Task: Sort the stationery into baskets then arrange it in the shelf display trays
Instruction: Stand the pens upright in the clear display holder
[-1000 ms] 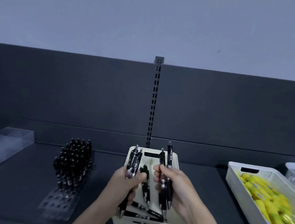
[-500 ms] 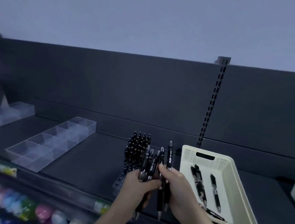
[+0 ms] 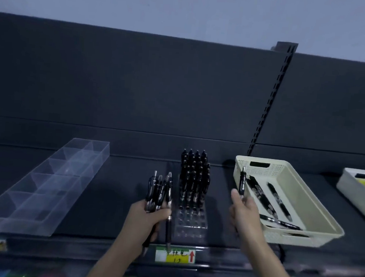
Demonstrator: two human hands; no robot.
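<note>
Our left grip (image 3: 149, 217) is closed round a bundle of black pens (image 3: 159, 193), tips down. Our right grip (image 3: 244, 213) pinches a single pen (image 3: 242, 183) upright beside the cream basket (image 3: 300, 235). We judge the step to be filling the pen stand (image 3: 191, 223) between them. We should drop each pen plumb into a free front hole, clear of the standing pens (image 3: 194, 174) behind. The cream basket holds a few loose pens (image 3: 260, 195), the divided tray (image 3: 42, 184) shows none, and the far basket (image 3: 348, 188) holds something yellow.

- Clear holed acrylic stand (image 3: 191, 224): rear rows filled with upright black pens (image 3: 194, 176).
- Black click-pen bunch (image 3: 159, 191): upright, just left of stand.
- Single black pen (image 3: 242, 183), cream perforated plastic basket (image 3: 289, 238): right of stand.
</note>
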